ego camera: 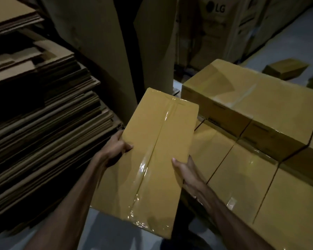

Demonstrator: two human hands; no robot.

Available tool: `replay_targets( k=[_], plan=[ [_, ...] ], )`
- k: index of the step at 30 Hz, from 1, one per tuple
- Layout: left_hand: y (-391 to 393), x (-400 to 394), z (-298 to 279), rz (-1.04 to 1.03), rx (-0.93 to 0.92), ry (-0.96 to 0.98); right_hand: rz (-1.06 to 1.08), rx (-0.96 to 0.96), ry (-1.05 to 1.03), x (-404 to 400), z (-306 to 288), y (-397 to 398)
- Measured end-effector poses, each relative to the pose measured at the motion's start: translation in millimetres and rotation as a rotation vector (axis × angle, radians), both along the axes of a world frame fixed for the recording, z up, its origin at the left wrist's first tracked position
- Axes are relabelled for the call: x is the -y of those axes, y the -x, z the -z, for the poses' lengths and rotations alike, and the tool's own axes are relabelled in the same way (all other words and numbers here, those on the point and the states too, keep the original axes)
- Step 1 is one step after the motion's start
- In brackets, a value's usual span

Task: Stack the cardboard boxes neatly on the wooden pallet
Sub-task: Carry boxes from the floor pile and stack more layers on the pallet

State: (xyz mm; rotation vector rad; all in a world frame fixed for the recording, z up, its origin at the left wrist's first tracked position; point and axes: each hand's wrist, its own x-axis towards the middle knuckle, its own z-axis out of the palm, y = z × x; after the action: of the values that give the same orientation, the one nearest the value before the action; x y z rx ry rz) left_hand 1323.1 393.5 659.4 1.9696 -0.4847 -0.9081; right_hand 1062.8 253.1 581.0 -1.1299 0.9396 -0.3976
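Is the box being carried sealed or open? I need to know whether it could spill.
Sealed. The box has both top flaps shut, with clear glossy tape along the centre seam; left hand and right hand grip its sides.

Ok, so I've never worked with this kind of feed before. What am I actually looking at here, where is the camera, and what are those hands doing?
There is no machine here. The one picture comes from a wide-angle camera worn on a person's head, looking forward and down, so the two bare arms coming in from the bottom are that person's own.

Both hands hold one taped cardboard box, sealed along its top seam with clear tape. The left hand grips its left edge with the thumb on top; the right hand grips its right edge the same way.

To the right are the stacked boxes, in the same yellow-brown card, set in rows with a higher layer behind. What they rest on is hidden. To the left is a pile of flattened cardboard sheets. Further back stands a large LG carton, and another small box lies on the floor.
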Motion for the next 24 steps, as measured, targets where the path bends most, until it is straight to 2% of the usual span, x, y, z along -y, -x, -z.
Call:
replay_targets(
  k=[8, 12, 20, 24],
  plan=[
    [-87, 74, 3, 0.184, 0.17, -0.078, 0.082, -0.132, 0.096, 50, -7, -82],
    [-129, 116, 20, 0.215, 0.213, -0.14, 0.106, -0.189, 0.065, 69, 7, -120],
    [-194, 195, 55, 0.37, 0.198, -0.216, 0.25, -0.272, -0.028, 102, 28, -172],
    [-218, 223, 64, 0.48, 0.136, -0.231, 0.286, -0.254, -0.076, 111, 45, -189]
  ],
)
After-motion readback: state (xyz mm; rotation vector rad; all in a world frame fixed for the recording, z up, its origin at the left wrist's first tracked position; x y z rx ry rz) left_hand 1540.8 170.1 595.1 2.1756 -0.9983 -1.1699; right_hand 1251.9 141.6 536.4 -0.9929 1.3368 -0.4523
